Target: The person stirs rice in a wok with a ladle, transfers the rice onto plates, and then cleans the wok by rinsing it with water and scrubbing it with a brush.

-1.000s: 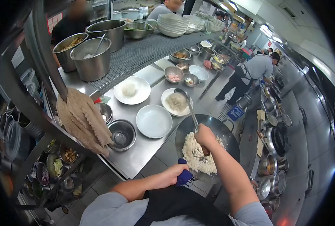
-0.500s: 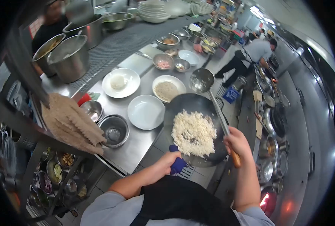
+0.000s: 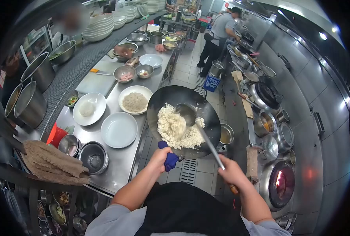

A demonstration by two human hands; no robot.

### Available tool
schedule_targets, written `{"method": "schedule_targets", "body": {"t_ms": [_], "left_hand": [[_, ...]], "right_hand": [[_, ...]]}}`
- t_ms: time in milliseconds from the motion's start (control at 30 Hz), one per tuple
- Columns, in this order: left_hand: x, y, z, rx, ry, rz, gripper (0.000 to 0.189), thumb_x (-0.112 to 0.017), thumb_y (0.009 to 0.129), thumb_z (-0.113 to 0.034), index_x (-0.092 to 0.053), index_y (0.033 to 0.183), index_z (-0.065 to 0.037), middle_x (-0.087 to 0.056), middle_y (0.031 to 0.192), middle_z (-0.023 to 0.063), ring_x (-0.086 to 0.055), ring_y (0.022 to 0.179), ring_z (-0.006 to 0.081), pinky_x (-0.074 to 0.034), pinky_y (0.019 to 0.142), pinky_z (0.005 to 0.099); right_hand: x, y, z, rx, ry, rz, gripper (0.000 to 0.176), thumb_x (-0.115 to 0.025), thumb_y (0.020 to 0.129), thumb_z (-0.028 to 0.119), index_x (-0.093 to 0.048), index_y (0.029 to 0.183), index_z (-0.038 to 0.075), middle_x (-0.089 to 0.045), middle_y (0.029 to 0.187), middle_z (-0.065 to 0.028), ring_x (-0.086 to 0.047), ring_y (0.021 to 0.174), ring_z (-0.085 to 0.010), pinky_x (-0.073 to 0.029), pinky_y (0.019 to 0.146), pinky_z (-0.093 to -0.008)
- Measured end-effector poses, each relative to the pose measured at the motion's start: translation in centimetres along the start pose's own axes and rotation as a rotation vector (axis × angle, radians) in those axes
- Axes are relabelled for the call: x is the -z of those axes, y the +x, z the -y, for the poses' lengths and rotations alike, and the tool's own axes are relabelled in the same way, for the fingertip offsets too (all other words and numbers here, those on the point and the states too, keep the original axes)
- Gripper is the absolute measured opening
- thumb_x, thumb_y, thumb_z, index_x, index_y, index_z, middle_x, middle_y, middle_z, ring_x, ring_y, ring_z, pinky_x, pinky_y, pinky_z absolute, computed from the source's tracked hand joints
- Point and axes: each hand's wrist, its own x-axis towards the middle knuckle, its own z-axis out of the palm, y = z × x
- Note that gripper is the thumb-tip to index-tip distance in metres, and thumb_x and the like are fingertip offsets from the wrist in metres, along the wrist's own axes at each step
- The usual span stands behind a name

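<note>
- Grey-tiled kitchen floor is below the round black metal wok.
- Left hand is closed around the dark-blue cloth at the near edge of the wok, which extends forward from this grip.
- Right hand wraps the long-handled metal ladle; its bowl, forward-left of the hand, is among white rice.

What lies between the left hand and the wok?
A bunched blue cloth lies between the left hand and the wok, as the head view shows.
</note>
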Motion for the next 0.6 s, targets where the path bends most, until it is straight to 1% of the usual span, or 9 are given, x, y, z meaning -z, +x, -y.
{"method": "schedule_targets", "body": {"t_ms": [100, 167, 200, 233, 300, 333, 433, 500, 600], "left_hand": [[-1.1, -1.4, 0.3, 0.044, 0.010, 0.011, 0.015, -0.053, 0.075, -0.008, -0.053, 0.083, 0.004, -0.058, 0.068, 0.0131, -0.057, 0.050, 0.0211, -0.045, 0.039, 0.0328], [-2.6, -1.0, 1.0, 0.044, 0.020, 0.013, 0.015, -0.053, 0.075, -0.009, -0.054, 0.083, 0.004, -0.058, 0.067, 0.0133, -0.057, 0.048, 0.0212, -0.045, 0.039, 0.0330], [-3.2, -0.2, 1.4, 0.011, -0.004, 0.000, 0.013, -0.054, 0.074, -0.010, -0.053, 0.081, 0.002, -0.057, 0.065, 0.0119, -0.055, 0.047, 0.0212, -0.044, 0.039, 0.0334], [-3.5, 0.6, 1.8, -0.019, -0.025, -0.016, 0.011, -0.055, 0.074, -0.010, -0.053, 0.078, -0.001, -0.056, 0.062, 0.0104, -0.054, 0.046, 0.0212, -0.044, 0.039, 0.0338], [-3.6, 2.4, 2.3, 0.043, -0.015, 0.015, 0.010, -0.054, 0.074, -0.011, -0.053, 0.077, -0.002, -0.055, 0.062, 0.0096, -0.054, 0.046, 0.0208, -0.044, 0.040, 0.0332], [-3.7, 3.0, 2.6, 0.108, -0.013, 0.044, 0.009, -0.054, 0.074, -0.011, -0.052, 0.076, -0.003, -0.055, 0.062, 0.0087, -0.054, 0.046, 0.0204, -0.043, 0.040, 0.0325], [-5.1, 3.3, 3.4, 0.069, -0.044, 0.030, 0.006, -0.053, 0.074, -0.011, -0.051, 0.074, -0.005, -0.055, 0.062, 0.0071, -0.054, 0.048, 0.0197, -0.043, 0.041, 0.0315], [-6.4, 3.1, 3.6, 0.077, -0.069, 0.004, 0.006, -0.053, 0.074, -0.011, -0.052, 0.077, -0.006, -0.056, 0.064, 0.0067, -0.055, 0.050, 0.0192, -0.044, 0.042, 0.0315], [-8.6, 1.1, 4.2, 0.033, -0.121, -0.010, 0.012, -0.052, 0.077, -0.010, -0.054, 0.086, -0.004, -0.058, 0.070, 0.0078, -0.058, 0.055, 0.0192, -0.046, 0.044, 0.0310]], "right_hand": [[1.3, 3.6, -1.0, -0.020, -0.068, -0.139, 0.055, -0.055, 0.078, 0.012, -0.046, 0.131, 0.005, -0.062, 0.100, -0.0265, -0.063, 0.097, -0.0364, -0.048, 0.082, -0.0414], [-1.9, 7.3, -3.9, -0.011, -0.102, -0.305, 0.042, -0.055, 0.078, 0.008, -0.050, 0.120, 0.003, -0.065, 0.087, -0.0233, -0.065, 0.073, -0.0341, -0.052, 0.065, -0.0393], [-3.9, 8.2, -4.8, -0.042, 0.001, -0.226, 0.046, -0.056, 0.078, 0.010, -0.047, 0.123, 0.002, -0.064, 0.093, -0.0259, -0.065, 0.083, -0.0381, -0.050, 0.075, -0.0425], [-4.3, 6.5, -3.4, 0.107, -0.012, -0.154, 0.056, -0.056, 0.079, 0.016, -0.043, 0.131, -0.002, -0.060, 0.103, -0.0312, -0.059, 0.097, -0.0429, -0.048, 0.086, -0.0429], [-3.2, 2.0, -0.3, 0.061, -0.091, 0.014, 0.060, -0.057, 0.079, 0.017, -0.041, 0.134, 0.002, -0.062, 0.096, -0.0285, -0.061, 0.089, -0.0436, -0.049, 0.081, -0.0448], [-2.2, 0.1, -0.1, 0.060, -0.083, 0.011, 0.060, -0.057, 0.079, 0.017, -0.041, 0.134, 0.002, -0.062, 0.096, -0.0285, -0.061, 0.089, -0.0436, -0.049, 0.081, -0.0448], [1.1, -4.2, -1.8, 0.073, -0.332, 0.008, 0.065, -0.057, 0.078, 0.017, -0.036, 0.139, 0.009, -0.064, 0.088, -0.0251, -0.062, 0.082, -0.0423, -0.050, 0.074, -0.0467], [2.0, -6.9, -4.4, 0.186, -0.349, -0.184, 0.063, -0.056, 0.079, 0.013, -0.038, 0.139, 0.015, -0.063, 0.080, -0.0229, -0.062, 0.077, -0.0418, -0.049, 0.068, -0.0461], [2.1, -9.2, -6.8, 0.150, -0.213, -0.332, 0.068, -0.055, 0.079, 0.012, -0.032, 0.142, 0.015, -0.063, 0.078, -0.0206, -0.061, 0.071, -0.0408, -0.048, 0.065, -0.0486]]}}
